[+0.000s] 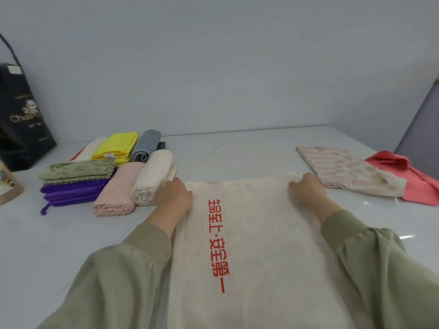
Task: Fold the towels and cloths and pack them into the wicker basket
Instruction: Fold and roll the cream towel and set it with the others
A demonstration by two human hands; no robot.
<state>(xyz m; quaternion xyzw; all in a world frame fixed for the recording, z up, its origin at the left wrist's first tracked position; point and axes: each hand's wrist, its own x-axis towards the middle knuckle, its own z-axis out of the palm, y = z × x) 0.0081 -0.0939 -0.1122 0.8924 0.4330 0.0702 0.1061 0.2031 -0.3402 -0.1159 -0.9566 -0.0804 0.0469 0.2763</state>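
Nearest the camera: two olive sleeves [133,269] reaching away over a white towel [256,233] printed with a red line of characters, spread flat and lengthwise, near end cut off below. Left hand [174,198] on the far left corner, right hand [306,189] on the far right corner, fingers bent down onto the far edge; fingertips hidden, so pinching or merely pressing not determinable. Placement at both corners judged as keeping the edge square and taut for a fold toward the near side.

Far left, clear of the working area: folded items in a tight group. Green leaf-patterned cloth [76,169] stacked on purple cloths [71,193]; pink towel [116,191]; cream rolled towel [152,179] just beside the left hand; yellow cloth [116,146] and grey roll [145,144] behind.

Right: striped cloth [344,169] lying partly over a coral cloth [413,181], both loosely laid, apparently awaiting folding.

Wicker basket not identifiable in view; packing judged not yet begun.

Surface: pale, glossy counter [59,233] with light reflections. Black paper bag [21,115] with gold lettering standing far left against a plain grey-white wall [213,55].
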